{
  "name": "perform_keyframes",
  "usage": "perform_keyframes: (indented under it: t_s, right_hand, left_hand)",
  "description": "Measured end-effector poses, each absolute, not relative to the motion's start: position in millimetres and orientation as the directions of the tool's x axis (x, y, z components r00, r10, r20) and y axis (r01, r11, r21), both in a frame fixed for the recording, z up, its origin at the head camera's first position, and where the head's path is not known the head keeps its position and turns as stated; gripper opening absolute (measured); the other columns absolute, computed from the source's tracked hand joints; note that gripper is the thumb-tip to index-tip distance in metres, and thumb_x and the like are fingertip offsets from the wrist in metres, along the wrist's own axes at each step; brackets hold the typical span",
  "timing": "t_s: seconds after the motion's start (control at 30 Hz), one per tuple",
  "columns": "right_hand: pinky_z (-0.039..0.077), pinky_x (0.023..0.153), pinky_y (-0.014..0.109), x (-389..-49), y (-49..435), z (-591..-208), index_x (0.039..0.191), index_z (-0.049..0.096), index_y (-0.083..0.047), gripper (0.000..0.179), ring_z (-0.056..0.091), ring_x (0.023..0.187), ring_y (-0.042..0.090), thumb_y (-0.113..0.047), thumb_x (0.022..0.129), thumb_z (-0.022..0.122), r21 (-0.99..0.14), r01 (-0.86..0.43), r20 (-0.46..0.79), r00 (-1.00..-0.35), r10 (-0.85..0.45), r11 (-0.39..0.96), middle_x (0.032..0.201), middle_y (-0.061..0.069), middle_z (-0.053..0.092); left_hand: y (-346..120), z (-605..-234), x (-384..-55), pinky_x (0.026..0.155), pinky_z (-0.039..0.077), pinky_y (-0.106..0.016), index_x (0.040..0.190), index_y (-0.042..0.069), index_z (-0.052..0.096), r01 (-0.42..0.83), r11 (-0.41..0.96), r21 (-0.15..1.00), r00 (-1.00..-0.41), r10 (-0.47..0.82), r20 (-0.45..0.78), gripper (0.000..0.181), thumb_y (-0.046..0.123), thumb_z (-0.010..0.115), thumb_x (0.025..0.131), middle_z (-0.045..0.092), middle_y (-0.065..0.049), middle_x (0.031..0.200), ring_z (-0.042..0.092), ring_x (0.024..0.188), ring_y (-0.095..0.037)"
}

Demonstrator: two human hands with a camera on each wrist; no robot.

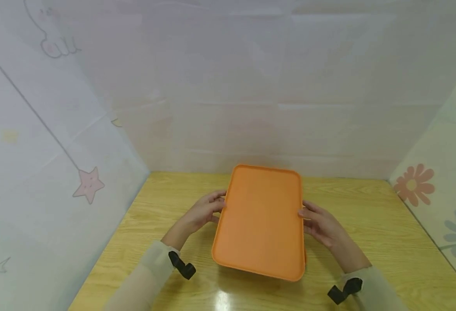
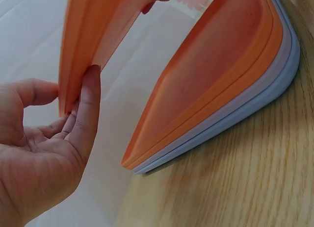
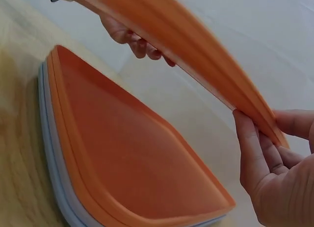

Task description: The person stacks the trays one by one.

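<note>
Between my two hands is a rectangular orange tray (image 1: 264, 222) with rounded corners and a low raised rim. My left hand (image 1: 202, 214) pinches its left edge, thumb on one side and fingers beneath. On the opposite edge, my right hand (image 1: 323, 224) grips it the same way. Both wrist views show the held tray raised above a stack, with a gap between. Topmost in that stack is another orange tray (image 2: 211, 65), over a lavender tray (image 2: 255, 85) and a light blue tray (image 2: 265, 100). From the head view the held tray hides nearly all of the stack.
The stack rests on a wood-grain table (image 1: 368, 242). A pale wall covering (image 1: 290, 95) rises behind the table, and printed side panels with a pink star (image 1: 89, 185) and flowers (image 1: 413, 185) flank it. Black wrist straps (image 1: 182, 264) sit over the light sleeves.
</note>
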State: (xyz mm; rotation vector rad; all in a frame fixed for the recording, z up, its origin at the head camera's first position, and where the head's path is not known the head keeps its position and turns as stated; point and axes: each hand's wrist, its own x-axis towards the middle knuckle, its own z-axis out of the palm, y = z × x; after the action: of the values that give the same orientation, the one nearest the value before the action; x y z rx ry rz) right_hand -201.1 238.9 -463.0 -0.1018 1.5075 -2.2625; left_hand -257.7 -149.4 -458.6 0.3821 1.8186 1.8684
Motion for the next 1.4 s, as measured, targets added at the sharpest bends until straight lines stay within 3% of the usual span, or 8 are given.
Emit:
perform_keyframes:
  t_s: [0.37,0.87,1.13,1.4]
  right_hand:
    - [0.059,0.089,0.040,-227.3,253.0,-467.7,0.163,0.011,-0.005,0.073,0.069,0.105,0.016,-0.013,0.105,0.055,-0.952,0.293,-0.243,-0.896,-0.371,-0.084,0.116,-0.004,0.070]
    - [0.057,0.094,0.047,-253.1,255.9,-482.9,0.162,0.017,-0.006,0.074,0.068,0.104,0.019,-0.012,0.102,0.060,-0.944,0.330,-0.312,-0.893,-0.325,0.000,0.116,0.001,0.068]
    - [0.059,0.088,0.044,-255.4,251.0,-490.1,0.160,0.024,-0.002,0.071,0.068,0.102,0.020,-0.009,0.100,0.061,-0.949,0.304,-0.317,-0.912,-0.260,0.088,0.125,0.013,0.063]
    - [0.060,0.085,0.041,-259.7,244.5,-487.3,0.158,0.031,-0.002,0.069,0.069,0.100,0.021,-0.010,0.098,0.064,-0.925,0.300,-0.347,-0.918,-0.193,0.235,0.127,0.020,0.065]
  left_hand:
    - [-140.5,-468.3,-257.0,0.072,0.062,-0.042,0.157,0.013,0.029,-0.195,0.041,0.980,-0.847,0.497,-0.189,0.065,0.010,0.060,0.101,0.056,-0.017,0.127,0.062,0.097,-0.023]
    - [-127.9,-486.7,-269.4,0.074,0.062,-0.042,0.160,0.013,0.028,-0.219,0.107,0.970,-0.871,0.427,-0.243,0.067,0.009,0.060,0.101,0.049,-0.023,0.136,0.062,0.108,-0.028]
    - [-123.7,-491.7,-272.3,0.072,0.062,-0.041,0.160,0.010,0.026,-0.186,0.162,0.969,-0.871,0.430,-0.239,0.067,0.007,0.058,0.101,0.048,-0.021,0.129,0.062,0.104,-0.027]
    - [-117.3,-487.2,-275.1,0.068,0.062,-0.044,0.158,0.004,0.029,-0.116,0.310,0.944,-0.895,0.380,-0.235,0.067,0.003,0.056,0.097,0.050,-0.021,0.120,0.063,0.096,-0.026]
